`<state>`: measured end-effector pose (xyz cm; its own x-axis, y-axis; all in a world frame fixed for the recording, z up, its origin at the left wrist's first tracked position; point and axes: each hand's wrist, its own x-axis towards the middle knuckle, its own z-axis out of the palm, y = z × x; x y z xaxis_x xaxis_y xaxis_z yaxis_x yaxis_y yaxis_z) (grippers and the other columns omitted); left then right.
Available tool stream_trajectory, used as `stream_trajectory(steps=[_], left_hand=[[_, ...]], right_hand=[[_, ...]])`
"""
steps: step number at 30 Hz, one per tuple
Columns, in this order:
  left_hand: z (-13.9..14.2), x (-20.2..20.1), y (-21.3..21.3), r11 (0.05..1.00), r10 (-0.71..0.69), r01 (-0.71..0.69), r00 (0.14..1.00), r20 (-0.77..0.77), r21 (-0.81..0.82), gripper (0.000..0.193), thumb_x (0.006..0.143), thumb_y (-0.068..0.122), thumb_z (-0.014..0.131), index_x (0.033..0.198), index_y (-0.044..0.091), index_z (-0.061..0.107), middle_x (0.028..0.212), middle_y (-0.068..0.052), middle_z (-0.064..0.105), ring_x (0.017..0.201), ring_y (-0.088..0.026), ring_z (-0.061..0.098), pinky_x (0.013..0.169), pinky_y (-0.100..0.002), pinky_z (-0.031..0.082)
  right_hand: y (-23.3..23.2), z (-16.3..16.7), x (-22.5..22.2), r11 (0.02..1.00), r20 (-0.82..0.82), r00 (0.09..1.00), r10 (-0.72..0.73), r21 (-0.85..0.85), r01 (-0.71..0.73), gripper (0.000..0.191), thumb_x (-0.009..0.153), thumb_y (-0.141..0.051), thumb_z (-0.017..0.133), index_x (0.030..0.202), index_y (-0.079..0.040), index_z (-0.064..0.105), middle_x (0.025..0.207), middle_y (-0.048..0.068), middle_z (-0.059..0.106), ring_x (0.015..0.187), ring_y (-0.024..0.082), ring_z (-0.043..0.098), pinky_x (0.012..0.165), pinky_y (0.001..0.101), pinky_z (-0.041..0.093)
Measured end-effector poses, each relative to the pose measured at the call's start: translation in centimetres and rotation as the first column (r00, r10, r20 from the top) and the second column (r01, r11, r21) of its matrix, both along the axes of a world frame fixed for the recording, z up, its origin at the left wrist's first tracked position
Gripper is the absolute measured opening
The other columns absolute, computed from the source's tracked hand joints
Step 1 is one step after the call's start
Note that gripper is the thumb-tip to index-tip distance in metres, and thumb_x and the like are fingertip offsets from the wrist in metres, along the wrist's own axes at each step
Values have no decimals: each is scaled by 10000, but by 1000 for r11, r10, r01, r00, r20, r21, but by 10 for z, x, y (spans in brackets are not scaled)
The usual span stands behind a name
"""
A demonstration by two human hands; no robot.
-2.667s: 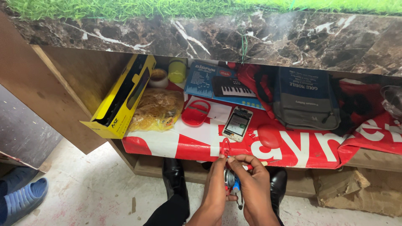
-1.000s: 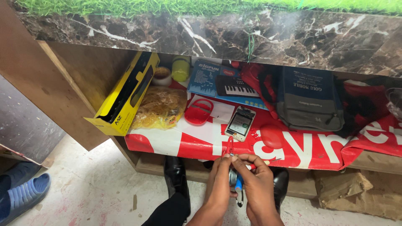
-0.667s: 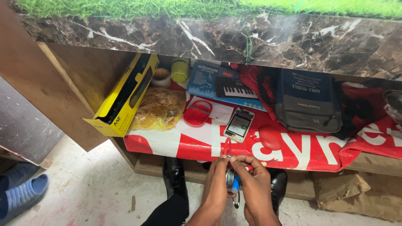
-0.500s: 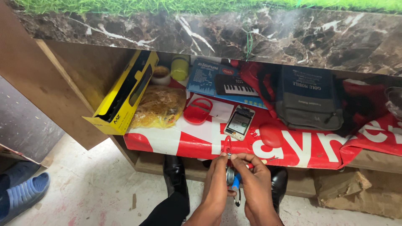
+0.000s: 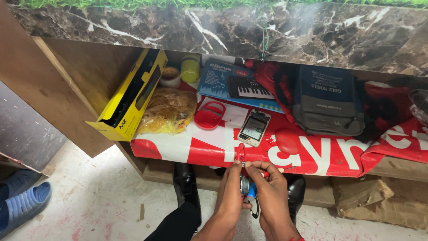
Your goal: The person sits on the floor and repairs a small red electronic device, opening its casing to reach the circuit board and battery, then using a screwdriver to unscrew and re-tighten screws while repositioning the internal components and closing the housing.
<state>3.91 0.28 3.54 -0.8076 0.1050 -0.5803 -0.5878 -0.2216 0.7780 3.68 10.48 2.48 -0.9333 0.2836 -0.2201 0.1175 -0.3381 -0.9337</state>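
metal-and-blue small tool (image 5: 248,189) lower centre | left hand (image 5: 229,196) and right hand (image 5: 269,198) both pinched closed around it | phone (image 5: 254,127) on shelf above

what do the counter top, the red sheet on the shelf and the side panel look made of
Counter top: polished dark brown marble or a marble-look laminate, with white veins and a soft sheen.
Red sheet: glossy printed vinyl or plastic, wrinkled and draping over the shelf edge.
Side panel: matt brown board, plywood or fibreboard, with faint grain.
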Motion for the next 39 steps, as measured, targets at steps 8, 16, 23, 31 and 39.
stream_trajectory(steps=[8,16,23,31,39], left_hand=[[2,2,-1,999,-31,31,999,-6,-12,667,904,657,366,1346,205,580,1077,1,622,886,-126,602,709,-316,530],[6,5,-2,1000,-27,27,998,-49,-13,663,875,653,396,1345,212,554,1155,9,639,950,-125,618,737,-327,532],[7,6,-1,999,17,-16,1000,-13,34,717,850,707,395,1360,222,530,1160,25,611,927,-130,611,667,-325,535],[-2,6,2,996,40,-40,999,-7,77,703,874,694,410,1350,206,580,932,-10,602,724,-106,579,611,-294,522],[-3,5,2,997,28,-27,1000,-8,74,717,878,706,412,1319,177,608,882,-16,585,700,-94,567,603,-285,530]], right_hand=[[-2,1,2,1000,28,1000,-7,20,7,219,908,-178,724,1038,-7,682,851,65,701,691,107,618,590,258,479],[-2,-3,0,999,13,1000,9,41,-10,227,906,-192,723,1028,-4,692,852,42,695,686,81,622,576,234,481],[-2,-2,0,1000,2,1000,13,28,-13,222,903,-194,731,1035,-22,684,837,45,683,644,92,599,542,240,465],[-2,3,1,1000,35,999,11,20,-11,235,895,-184,735,1041,-7,681,842,56,704,645,97,621,538,248,473],[-1,6,2,1000,18,1000,15,14,-16,244,896,-171,732,1058,2,674,868,71,724,674,98,642,564,246,493]])
